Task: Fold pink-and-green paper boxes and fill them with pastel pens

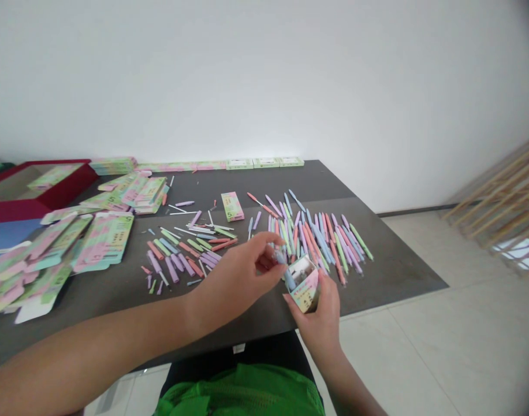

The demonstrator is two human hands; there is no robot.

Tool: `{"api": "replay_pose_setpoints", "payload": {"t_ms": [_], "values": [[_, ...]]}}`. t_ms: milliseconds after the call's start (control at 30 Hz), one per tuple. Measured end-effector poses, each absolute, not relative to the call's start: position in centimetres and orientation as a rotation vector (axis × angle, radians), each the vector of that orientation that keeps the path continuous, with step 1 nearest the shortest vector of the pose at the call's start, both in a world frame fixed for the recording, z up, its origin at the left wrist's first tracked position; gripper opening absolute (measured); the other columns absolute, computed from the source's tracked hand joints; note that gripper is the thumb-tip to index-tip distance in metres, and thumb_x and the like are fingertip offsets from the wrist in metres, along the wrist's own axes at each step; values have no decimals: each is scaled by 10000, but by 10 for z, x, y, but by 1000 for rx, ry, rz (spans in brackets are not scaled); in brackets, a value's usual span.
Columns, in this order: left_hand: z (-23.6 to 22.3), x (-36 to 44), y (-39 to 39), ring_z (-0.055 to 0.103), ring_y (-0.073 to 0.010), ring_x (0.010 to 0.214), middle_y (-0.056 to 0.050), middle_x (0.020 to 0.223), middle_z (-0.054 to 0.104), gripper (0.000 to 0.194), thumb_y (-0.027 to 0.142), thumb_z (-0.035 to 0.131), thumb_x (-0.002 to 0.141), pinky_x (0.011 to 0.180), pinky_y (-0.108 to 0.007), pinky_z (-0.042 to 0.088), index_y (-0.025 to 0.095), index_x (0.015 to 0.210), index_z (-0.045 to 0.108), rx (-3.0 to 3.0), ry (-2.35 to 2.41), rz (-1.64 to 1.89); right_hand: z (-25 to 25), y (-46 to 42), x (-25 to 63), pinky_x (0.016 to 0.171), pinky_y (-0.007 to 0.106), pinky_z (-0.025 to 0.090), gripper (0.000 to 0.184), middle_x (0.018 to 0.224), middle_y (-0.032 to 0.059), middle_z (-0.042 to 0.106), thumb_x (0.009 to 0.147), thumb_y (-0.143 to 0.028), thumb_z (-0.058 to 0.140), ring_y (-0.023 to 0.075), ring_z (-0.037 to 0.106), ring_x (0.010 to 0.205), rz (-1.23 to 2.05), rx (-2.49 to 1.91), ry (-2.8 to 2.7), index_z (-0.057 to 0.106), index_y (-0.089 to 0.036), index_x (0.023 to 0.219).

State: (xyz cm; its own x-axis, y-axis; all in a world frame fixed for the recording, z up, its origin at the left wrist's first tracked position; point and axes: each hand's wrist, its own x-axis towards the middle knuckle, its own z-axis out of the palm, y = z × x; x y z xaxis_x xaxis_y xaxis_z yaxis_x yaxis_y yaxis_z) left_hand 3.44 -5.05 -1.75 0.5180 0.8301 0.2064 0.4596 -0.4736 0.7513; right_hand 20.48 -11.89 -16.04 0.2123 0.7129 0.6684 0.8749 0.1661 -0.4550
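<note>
My right hand (320,309) is wrapped around a small printed cardboard box (306,292), its open end facing up toward me. A blue pen (289,278) is pinched by my left hand (251,263), and its lower part is inside the box opening. Some pen ends show within the box, though how many I cannot tell. Just beyond both hands lies a spread of assembled pens (316,231) in pink, purple, blue and green. To the left of my left hand are loose pen barrels (173,260), caps and white refills (190,228).
A closed pen box (232,206) lies mid-table. Flattened cartons (104,242) are piled at left, near a red box (52,196). Packed boxes (264,163) line the wall. The table's right edge (398,248) drops to a tiled floor; wooden slats (502,202) stand beyond.
</note>
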Motion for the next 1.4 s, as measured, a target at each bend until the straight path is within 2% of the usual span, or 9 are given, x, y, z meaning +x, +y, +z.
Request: {"api": "replay_pose_setpoints", "payload": {"t_ms": [67,200,467,667,833,1000,1100,1200,1400], "values": [[-24,36,-54,651,-137,743,15,857,691,301,208,600,858,687,-249,522,239,1153,551,2315,1017,702,-159,-119,203,847,461,469,687,1131,150,516,832,-448,614,294,518,1037,-216,-1581,-1530,316,-166,1383],[-28,37,-56,632,-188,921,-43,1014,680,212,280,500,939,811,-324,506,220,1114,604,2677,905,762,-157,-119,201,853,471,470,684,1134,147,522,832,-451,612,294,523,1040,-212,-1581,-1502,316,-175,1384],[-32,42,-52,639,-167,841,-17,920,691,141,296,562,912,754,-286,494,208,1007,617,2606,976,790,-155,-120,193,835,479,474,662,1112,146,525,831,-450,606,303,525,1031,-174,-1575,-1524,334,-184,1373],[-31,41,-42,627,-143,772,1,861,682,148,288,595,891,771,-279,494,215,1015,629,2480,1151,895,-154,-117,191,817,487,475,688,1129,167,524,832,-474,610,320,514,1047,-190,-1642,-1538,326,-169,1380],[-39,47,-51,633,-155,830,-11,889,690,134,288,562,909,788,-284,508,206,967,651,2524,960,753,-153,-115,187,822,465,479,653,1114,152,532,837,-400,606,298,527,1028,-219,-1575,-1534,325,-177,1383],[-40,43,-53,602,-177,998,-70,1066,659,276,263,427,966,903,-334,497,208,1174,600,2586,761,763,-153,-113,191,808,461,480,665,1104,153,536,843,-443,596,299,531,1010,-227,-1595,-1531,322,-172,1385],[-39,38,-53,549,-200,1090,-96,1200,584,283,261,474,942,960,-371,470,224,1203,576,2644,708,865,-152,-112,195,814,467,475,665,1110,154,533,847,-454,584,302,528,1015,-240,-1588,-1513,320,-172,1387],[-41,35,-52,496,-225,1175,-97,1275,541,285,270,513,923,1039,-418,410,227,1197,580,2724,646,776,-152,-113,195,833,469,468,629,1121,154,530,854,-431,569,299,522,1032,-225,-1583,-1499,335,-171,1377],[-46,30,-51,427,-229,1267,-114,1373,448,307,248,551,904,1065,-417,394,236,1210,566,2630,662,839,-156,-117,194,837,472,465,677,1142,160,517,826,-407,618,302,518,1040,-274,-1553,-1468,316,-172,1384]]}}
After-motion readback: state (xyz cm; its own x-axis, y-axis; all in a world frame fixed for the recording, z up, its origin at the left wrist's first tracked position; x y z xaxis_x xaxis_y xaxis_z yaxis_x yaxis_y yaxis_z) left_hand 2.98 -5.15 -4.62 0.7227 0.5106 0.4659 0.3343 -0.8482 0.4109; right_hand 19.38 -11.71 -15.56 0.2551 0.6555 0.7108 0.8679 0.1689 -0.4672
